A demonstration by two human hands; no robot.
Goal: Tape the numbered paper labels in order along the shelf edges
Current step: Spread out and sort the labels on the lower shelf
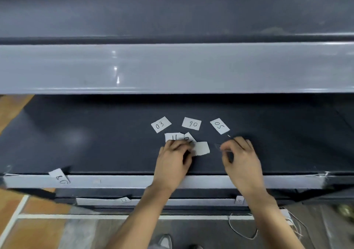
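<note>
Grey shelf unit fills the view. Upper shelf edge (191,67) is a glossy band across the far side. Below it is the dark shelf deck (95,134), with the near shelf edge (124,180) a pale strip along its front. A lower shelf edge (172,202) shows just beneath. Orange tiled floor (38,233) sits bottom left, with a white cord (241,233) looped on the floor bottom right.

Both forearms reach over the near edge onto the deck.
- Left grip (172,160): fingers curled down on the label pile (172,136). Can't tell if it's pinching or just pressing; blurred.
- Right grip (241,158): thumb and forefinger tips pressed together, pinching a small clear scrap (218,145) just right of the pile.

Loose labels lie mid-deck, in a far row left to right: label 03 (161,124), label 90 (191,123) and label 05 (219,126). All three sit apart and skewed. The pile sits just near of them, its digits partly hidden, and a blank label (201,148) touches the left thumb side.

One tilted label (59,176) sits on the near edge at left. Two small labels (125,199) are on the lower edge, unreadable.
</note>
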